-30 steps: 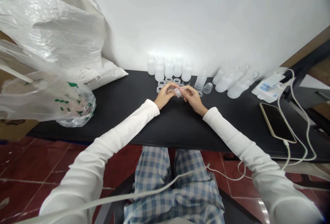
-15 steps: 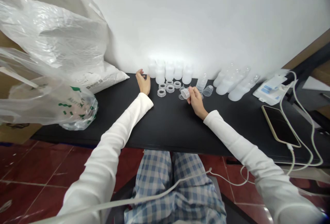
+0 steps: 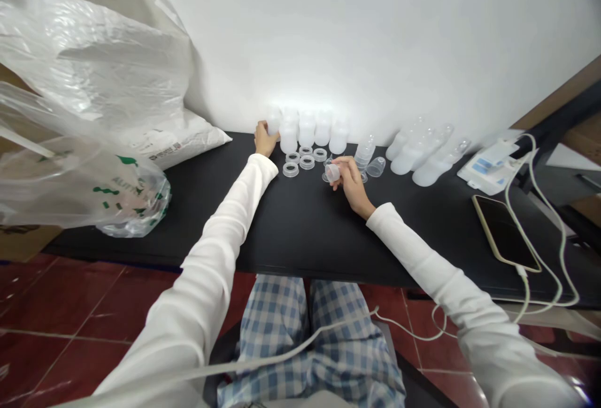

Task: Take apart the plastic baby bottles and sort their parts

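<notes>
I see the left hand point(image 3: 264, 140) curled against a frosted white plastic bottle point(image 3: 273, 121), while the right hand point(image 3: 346, 178) pinches a small clear plastic cup point(image 3: 332, 173) above the black tabletop point(image 3: 305, 226).

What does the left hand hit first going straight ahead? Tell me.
The left hand meets the leftmost frosted plastic container first; it seems to touch it, though depth is unclear.

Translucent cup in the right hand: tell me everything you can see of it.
The small cup looks like frosted, translucent plastic, with a smooth, rounded body; finer details are too small to tell. The fingers of the right hand hold it near the front of the clear rings, over the black tabletop.
</notes>
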